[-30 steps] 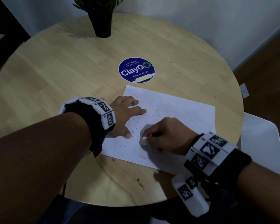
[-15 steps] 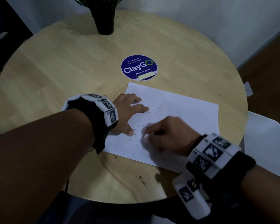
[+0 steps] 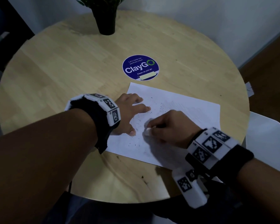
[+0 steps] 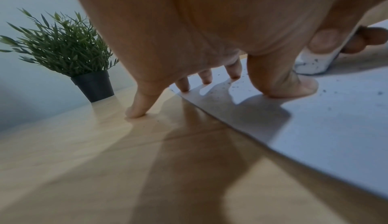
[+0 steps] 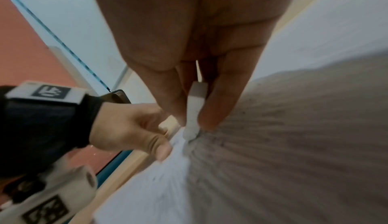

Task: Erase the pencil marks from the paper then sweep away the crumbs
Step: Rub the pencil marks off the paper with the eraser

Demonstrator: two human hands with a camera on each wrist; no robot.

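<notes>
Eraser point(image 5: 194, 111): white, pinched between thumb and fingers of the right hand point(image 3: 170, 126), its lower end pressed on the paper point(image 3: 192, 113) at centre frame in the head view.
Right hand: curled round the eraser, knuckles up, low over the sheet.
Left hand point(image 3: 129, 113): fingers spread and fairly straight, holding nothing; thumb and three fingertips press the sheet's left part, the little finger lands on the table point(image 3: 55, 70) just off the edge.
Crumbs point(image 3: 138, 122): dark specks scattered on the paper between and around both hands; a few stick to the eraser.
Paper: white, lying flat at a slant in the middle of the round wooden table.
Sticker point(image 3: 140, 67): blue, round, just above the paper.
Plant point(image 3: 106, 15): dark pot, top centre.
</notes>
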